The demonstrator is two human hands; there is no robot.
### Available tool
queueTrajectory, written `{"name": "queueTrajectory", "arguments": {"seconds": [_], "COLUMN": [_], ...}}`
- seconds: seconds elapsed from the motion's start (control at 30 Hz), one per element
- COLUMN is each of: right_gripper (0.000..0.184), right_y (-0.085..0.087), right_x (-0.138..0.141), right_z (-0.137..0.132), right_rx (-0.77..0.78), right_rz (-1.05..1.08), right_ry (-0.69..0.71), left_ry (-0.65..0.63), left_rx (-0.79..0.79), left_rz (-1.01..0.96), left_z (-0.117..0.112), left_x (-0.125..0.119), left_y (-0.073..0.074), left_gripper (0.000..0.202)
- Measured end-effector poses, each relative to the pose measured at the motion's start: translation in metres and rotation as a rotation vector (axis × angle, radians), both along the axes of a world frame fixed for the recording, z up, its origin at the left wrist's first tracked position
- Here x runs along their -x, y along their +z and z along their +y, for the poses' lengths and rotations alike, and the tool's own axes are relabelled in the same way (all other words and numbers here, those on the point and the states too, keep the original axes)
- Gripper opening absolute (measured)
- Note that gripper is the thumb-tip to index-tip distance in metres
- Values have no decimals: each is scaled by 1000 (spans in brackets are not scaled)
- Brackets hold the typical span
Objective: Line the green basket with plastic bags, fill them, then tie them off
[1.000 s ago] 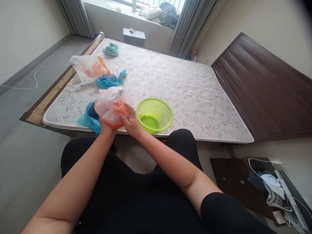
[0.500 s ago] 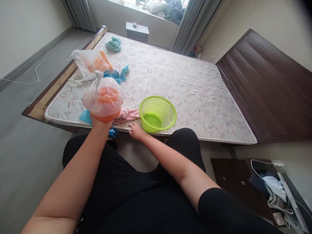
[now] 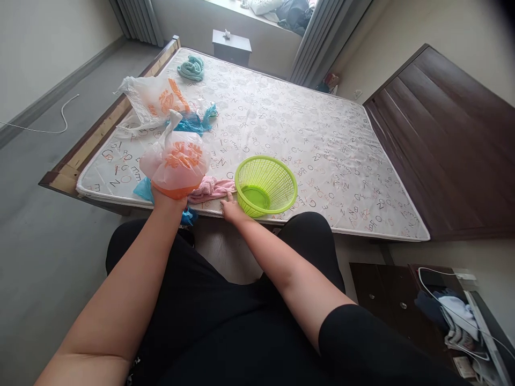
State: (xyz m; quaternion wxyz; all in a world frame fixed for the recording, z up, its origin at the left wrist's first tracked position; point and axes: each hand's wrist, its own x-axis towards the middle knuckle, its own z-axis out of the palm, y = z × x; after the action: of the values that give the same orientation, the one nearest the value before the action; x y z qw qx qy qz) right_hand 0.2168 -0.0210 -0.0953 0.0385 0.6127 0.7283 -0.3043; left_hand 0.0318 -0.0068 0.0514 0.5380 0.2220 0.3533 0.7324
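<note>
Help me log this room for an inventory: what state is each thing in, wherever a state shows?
Held plastic bag: bulging, top gathered, on the left hand
Right hand: fingers parted
Green mesh basket: upright
Pink cloth: crumpled
White plastic bag: slack, spread out
Blue plastic bag: crumpled
Teal cloth: bunched
Mattress: no sheet on
Curtains: drawn aside

On the mattress (image 3: pixel 330 139), I see a basket (image 3: pixel 281 185) near the frame's centre, a cloth (image 3: pixel 213 187) just left of it, a loose bag (image 3: pixel 153 99) upper left, a towel (image 3: pixel 191 68) behind that; the headboard (image 3: pixel 446 145) stands right.
</note>
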Motion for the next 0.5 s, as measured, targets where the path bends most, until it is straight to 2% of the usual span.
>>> {"name": "queueTrajectory", "arguments": {"seconds": [0.13,0.27,0.4,0.5], "right_gripper": [49,39,30,33], "right_y": [9,14,17,20], "right_x": [10,26,52,69], "right_z": [9,15,20,29], "right_rx": [17,-103,-187,-185], "right_rz": [-39,-94,3,31], "right_ry": [74,224,283,288], "left_ry": [-19,-62,46,151], "left_rx": [8,-29,-10,59], "left_rz": [-105,-153,-161,-137], "left_z": [-2,-3,0,1], "left_x": [4,8,11,10], "left_y": [0,-4,-8,-9], "left_gripper": [40,39,40,41]}}
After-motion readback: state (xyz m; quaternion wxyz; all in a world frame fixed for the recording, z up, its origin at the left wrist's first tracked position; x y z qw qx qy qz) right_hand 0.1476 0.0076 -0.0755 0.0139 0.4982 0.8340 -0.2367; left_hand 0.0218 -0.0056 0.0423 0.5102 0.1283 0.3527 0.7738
